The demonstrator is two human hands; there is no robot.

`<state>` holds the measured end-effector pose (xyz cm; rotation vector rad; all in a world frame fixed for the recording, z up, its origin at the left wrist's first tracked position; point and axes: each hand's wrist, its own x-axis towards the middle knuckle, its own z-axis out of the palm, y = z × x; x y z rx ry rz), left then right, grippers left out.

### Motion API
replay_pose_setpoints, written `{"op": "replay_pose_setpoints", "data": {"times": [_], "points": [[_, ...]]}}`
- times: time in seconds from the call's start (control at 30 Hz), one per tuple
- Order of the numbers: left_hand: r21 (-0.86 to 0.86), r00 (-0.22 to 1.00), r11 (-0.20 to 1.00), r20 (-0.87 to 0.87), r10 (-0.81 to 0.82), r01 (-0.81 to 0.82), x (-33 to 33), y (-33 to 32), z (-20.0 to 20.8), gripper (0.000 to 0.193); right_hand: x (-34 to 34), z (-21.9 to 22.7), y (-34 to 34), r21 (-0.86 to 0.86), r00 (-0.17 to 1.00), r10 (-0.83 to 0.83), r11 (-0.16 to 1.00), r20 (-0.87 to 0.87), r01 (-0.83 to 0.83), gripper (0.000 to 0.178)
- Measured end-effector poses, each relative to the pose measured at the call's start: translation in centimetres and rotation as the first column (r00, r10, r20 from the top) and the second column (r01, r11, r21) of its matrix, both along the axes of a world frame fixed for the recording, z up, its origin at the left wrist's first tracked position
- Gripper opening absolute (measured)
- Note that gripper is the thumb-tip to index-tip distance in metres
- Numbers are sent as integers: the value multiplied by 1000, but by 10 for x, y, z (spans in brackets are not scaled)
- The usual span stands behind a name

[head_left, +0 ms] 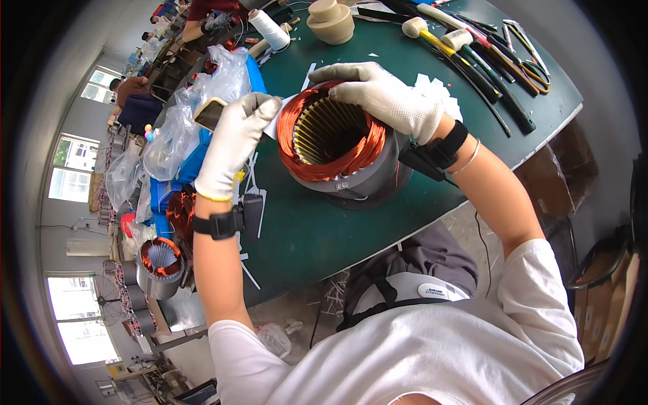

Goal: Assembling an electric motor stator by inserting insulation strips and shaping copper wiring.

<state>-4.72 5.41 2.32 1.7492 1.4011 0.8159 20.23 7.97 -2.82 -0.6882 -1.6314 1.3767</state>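
A motor stator with orange copper windings round its top rim stands on the green table, its bore lined with yellowish slot strips. My right hand, in a white glove, lies over the far side of the windings. Its thumb reaches toward the bore and its fingers curl over the outside, gripping the rim. To the left of the stator is my gloved left hand, closed, with thumb and fingertips pinched on a piece of white paper beside the windings. The winding under my right palm is hidden.
Mallets and other long tools lie at the far right. A white thread spool and a cream plastic stepped part stand at the back. Plastic bags, blue bins and another stator are at left. Other people work beyond.
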Motion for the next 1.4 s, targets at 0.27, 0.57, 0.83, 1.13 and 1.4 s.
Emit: {"op": "replay_pose_setpoints", "data": {"times": [0.27,0.57,0.83,1.13,1.4], "points": [[168,998,984,31,47,-51,18,-4,-13,23,-4,3,5,-65,998,52,996,-25,-54,41],[390,982,920,-162,98,-28,13,-15,-23,20,6,12,-3,117,987,72,989,147,-89,40],[400,936,902,-351,-10,160,1,16,-11,28,-4,18,-8,-64,993,94,994,67,-90,49],[492,972,849,-25,234,-192,18,-4,-38,25,-2,11,-1,-69,987,156,986,36,-153,52],[373,985,926,-129,119,-63,10,-5,-24,26,-5,19,-4,-125,991,128,985,46,-121,47]]}}
